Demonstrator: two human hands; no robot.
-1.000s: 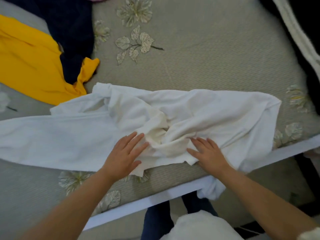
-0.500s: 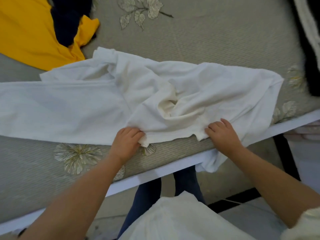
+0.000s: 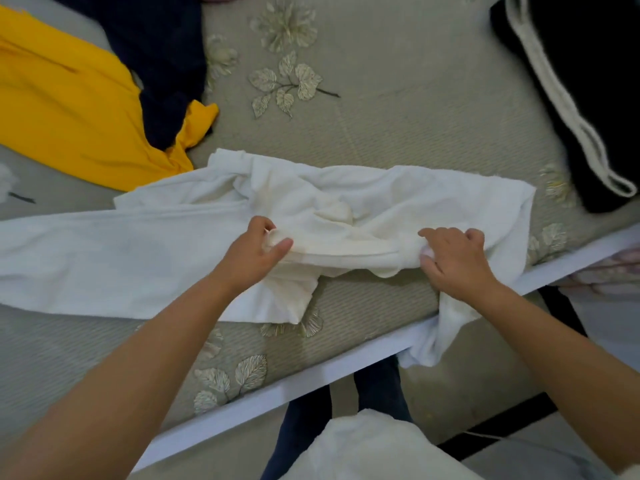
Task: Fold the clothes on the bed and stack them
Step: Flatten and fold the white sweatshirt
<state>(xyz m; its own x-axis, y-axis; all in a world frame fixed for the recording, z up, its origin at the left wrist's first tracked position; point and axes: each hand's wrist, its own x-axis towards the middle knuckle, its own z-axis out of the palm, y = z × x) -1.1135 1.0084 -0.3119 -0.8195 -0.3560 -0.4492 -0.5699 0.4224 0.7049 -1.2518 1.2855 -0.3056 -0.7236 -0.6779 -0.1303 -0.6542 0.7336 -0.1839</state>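
Grey-green bed (image 3: 398,109) w/ leaf embroidery is being used as the folding surface; its white edge is running along the near side. White garment (image 3: 104,251) is being spread across the near part of the bed, long section stretched to the left, bunched in the middle, one corner hanging over the bed edge at right.

Left hand (image 3: 258,252) and right hand (image 3: 453,261) are each being curled round the near fold of the white garment: both grips are pinching cloth, none spread flat. The span between them is being lifted slightly off the bed.

Step in hand, as judged: near edge is being gathered to be folded over or pulled straight. To be done well, both pinches should be kept level and the cloth pulled taut between them, so the bunch in the middle is flattened before any crease is set. The hanging corner should be drawn up onto the bed first, otherwise the fold is being dragged crooked.

Count: 1 white garment in hand; 1 yellow garment (image 3: 69,109) far left; 1 navy garment (image 3: 162,57) lying partly over it; 1 black garment w/ white trim (image 3: 588,81) far right. Total 4 visible, none seen folded or stacked yet.
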